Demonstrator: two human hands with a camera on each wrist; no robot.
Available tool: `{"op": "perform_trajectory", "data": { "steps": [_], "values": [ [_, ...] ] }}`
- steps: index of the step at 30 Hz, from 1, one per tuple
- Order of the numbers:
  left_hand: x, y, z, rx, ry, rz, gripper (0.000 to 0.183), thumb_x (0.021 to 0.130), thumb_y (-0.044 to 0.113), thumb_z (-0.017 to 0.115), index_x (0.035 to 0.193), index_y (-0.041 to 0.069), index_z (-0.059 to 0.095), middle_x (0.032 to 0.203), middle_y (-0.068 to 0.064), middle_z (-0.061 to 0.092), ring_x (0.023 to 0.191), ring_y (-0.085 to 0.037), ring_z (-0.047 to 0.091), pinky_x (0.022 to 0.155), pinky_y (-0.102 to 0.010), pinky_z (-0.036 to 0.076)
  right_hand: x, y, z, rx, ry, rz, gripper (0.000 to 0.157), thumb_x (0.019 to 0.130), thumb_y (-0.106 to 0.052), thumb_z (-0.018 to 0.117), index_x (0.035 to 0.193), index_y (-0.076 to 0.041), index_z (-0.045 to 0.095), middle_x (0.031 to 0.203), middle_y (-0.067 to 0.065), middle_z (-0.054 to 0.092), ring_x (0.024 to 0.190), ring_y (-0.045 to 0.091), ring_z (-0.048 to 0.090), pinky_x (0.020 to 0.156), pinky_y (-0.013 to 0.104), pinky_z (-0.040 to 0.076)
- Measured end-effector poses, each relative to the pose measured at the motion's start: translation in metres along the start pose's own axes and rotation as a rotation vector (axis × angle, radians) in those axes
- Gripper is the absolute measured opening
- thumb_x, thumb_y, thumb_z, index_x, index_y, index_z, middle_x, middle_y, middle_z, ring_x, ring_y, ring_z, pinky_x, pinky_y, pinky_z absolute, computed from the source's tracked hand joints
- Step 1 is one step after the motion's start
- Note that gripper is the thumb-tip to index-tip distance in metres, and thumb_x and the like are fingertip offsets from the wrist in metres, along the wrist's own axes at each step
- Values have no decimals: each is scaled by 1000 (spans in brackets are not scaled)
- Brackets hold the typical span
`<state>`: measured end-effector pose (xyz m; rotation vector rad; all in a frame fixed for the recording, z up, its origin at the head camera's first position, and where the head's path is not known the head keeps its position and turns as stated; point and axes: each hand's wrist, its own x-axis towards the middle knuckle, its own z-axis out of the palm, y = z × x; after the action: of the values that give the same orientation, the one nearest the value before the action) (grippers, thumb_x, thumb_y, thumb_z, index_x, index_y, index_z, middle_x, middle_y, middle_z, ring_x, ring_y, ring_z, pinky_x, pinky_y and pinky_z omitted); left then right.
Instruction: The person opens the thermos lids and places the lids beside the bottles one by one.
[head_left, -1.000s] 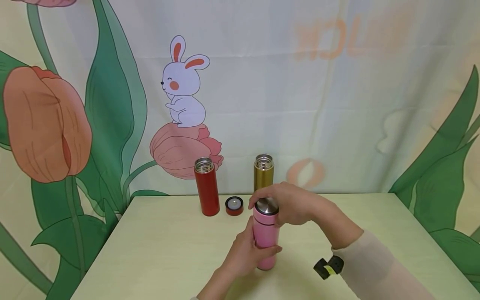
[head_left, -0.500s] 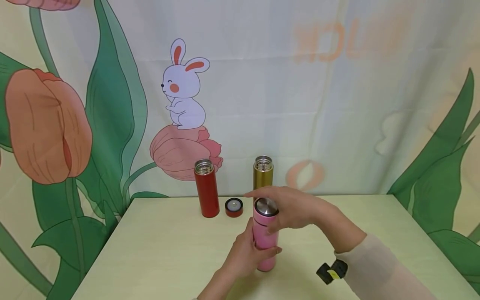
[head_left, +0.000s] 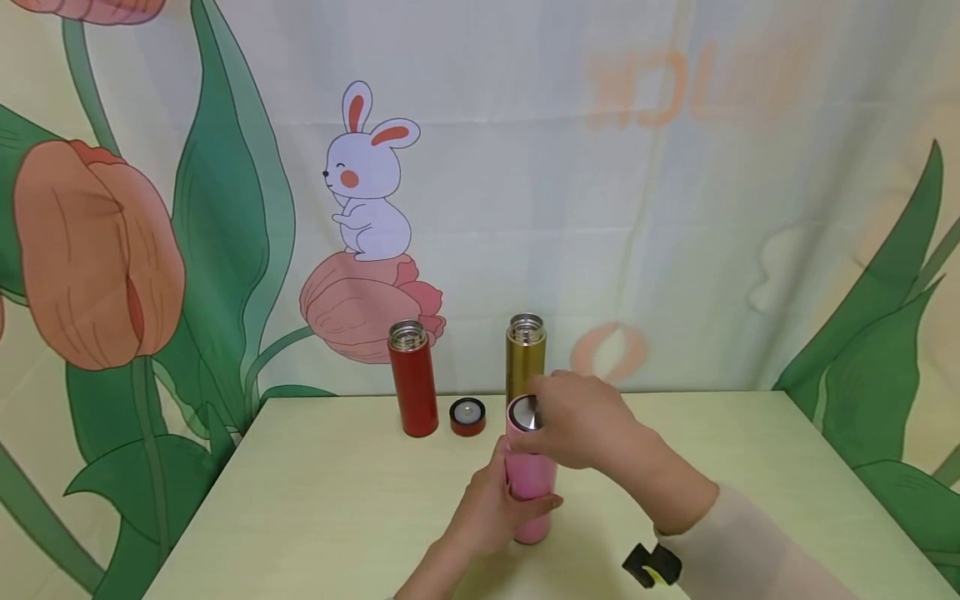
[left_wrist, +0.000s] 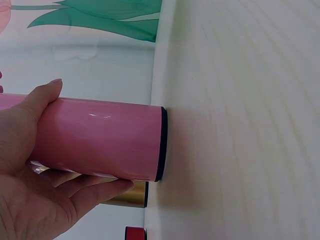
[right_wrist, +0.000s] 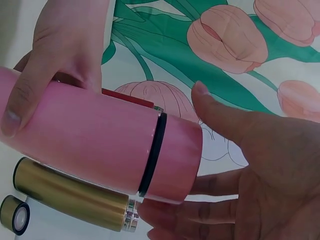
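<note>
A pink thermos (head_left: 530, 483) stands upright on the table. My left hand (head_left: 483, 512) grips its lower body, the thumb wrapped across the near side. On top sits its lid (right_wrist: 176, 159), pink-sided with a steel top and a dark ring below it. My right hand (head_left: 588, 417) reaches round the lid from the right. In the right wrist view its fingers curve behind the lid, and a small gap shows beside the thumb. Behind the pink one is a gold thermos (head_left: 525, 358) with a bare steel mouth, partly hidden by the hand.
A red thermos (head_left: 414, 387) without a lid stands at the back left. Its red lid (head_left: 467, 417) lies upturned beside it. In the right wrist view a gold lid (right_wrist: 14, 215) stands near the gold thermos. A printed curtain (head_left: 480, 167) hangs behind the table (head_left: 322, 500).
My right hand has turned on the pink lid: its fingers swing to the right on the far side, its thumb leftward on the near side. The left hand keeps its grip.
</note>
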<state>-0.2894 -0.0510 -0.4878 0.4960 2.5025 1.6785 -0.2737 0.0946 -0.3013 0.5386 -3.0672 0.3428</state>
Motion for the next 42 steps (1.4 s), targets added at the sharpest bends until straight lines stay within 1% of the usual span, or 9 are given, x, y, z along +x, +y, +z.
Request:
{"op": "perform_trajectory", "data": {
  "steps": [2, 4, 6, 13, 21, 27, 30, 35, 42],
  "values": [
    [0, 0, 0, -2, -2, -12, 86, 83, 49, 85, 150, 28, 35, 123, 2, 70, 109, -14, 68, 97, -43, 57, -1, -3, 2, -13, 29, 13, 49, 79, -55, 86, 92, -14, 63, 79, -2, 59, 71, 17, 57, 57, 32, 45],
    [0, 0, 0, 6, -2, -20, 91, 83, 51, 85, 153, 25, 32, 124, 2, 70, 110, -13, 68, 98, -43, 57, -1, -5, 4, -31, 55, 15, 49, 79, -55, 86, 85, -14, 60, 75, -1, 58, 68, 17, 55, 55, 32, 44],
    [0, 1, 0, 13, -1, -18, 92, 83, 51, 85, 154, 27, 31, 123, 2, 70, 110, -13, 68, 98, -43, 57, -1, -7, 7, -49, 79, 7, 49, 79, -54, 86, 79, -13, 59, 72, 0, 57, 66, 18, 55, 53, 32, 44],
    [1, 0, 0, 35, 15, 10, 83, 83, 51, 85, 147, 38, 34, 120, 5, 72, 108, -11, 69, 97, -41, 55, 1, -8, 10, -74, 103, -36, 44, 81, -45, 87, 77, -11, 60, 71, 1, 55, 65, 18, 53, 55, 32, 45],
    [1, -1, 0, 37, 19, 20, 76, 82, 52, 85, 140, 36, 39, 121, 5, 72, 109, -11, 69, 98, -41, 55, 0, -6, 6, -40, 69, -99, 32, 82, -32, 87, 78, -11, 62, 73, 0, 57, 67, 17, 55, 55, 30, 45],
    [0, -1, 0, 32, 18, 11, 75, 83, 51, 85, 140, 34, 40, 123, 5, 71, 112, -13, 68, 100, -43, 55, 2, -2, 0, -15, 7, -141, 24, 84, -23, 86, 86, -13, 65, 77, -2, 61, 72, 17, 56, 62, 31, 48],
    [0, -1, -1, 23, 15, 7, 76, 83, 50, 85, 141, 34, 40, 125, 5, 70, 113, -14, 68, 101, -45, 54, 4, -1, -3, -9, -31, -156, 22, 83, -19, 86, 94, -13, 68, 81, -3, 65, 76, 17, 60, 67, 33, 51],
    [1, 0, -1, -3, 1, -12, 79, 82, 51, 86, 143, 32, 39, 129, 3, 69, 117, -17, 67, 105, -49, 53, 7, 1, -4, -3, -85, -164, 40, 79, -11, 88, 115, -12, 72, 95, -1, 72, 88, 19, 65, 75, 35, 56],
    [2, 1, -1, -10, -2, -34, 80, 81, 51, 86, 142, 29, 39, 130, 2, 67, 118, -19, 67, 106, -52, 53, 8, 4, -8, 33, -125, -176, 53, 80, 0, 82, 129, -14, 70, 107, 4, 74, 92, 20, 67, 76, 34, 57]
  ]
}}
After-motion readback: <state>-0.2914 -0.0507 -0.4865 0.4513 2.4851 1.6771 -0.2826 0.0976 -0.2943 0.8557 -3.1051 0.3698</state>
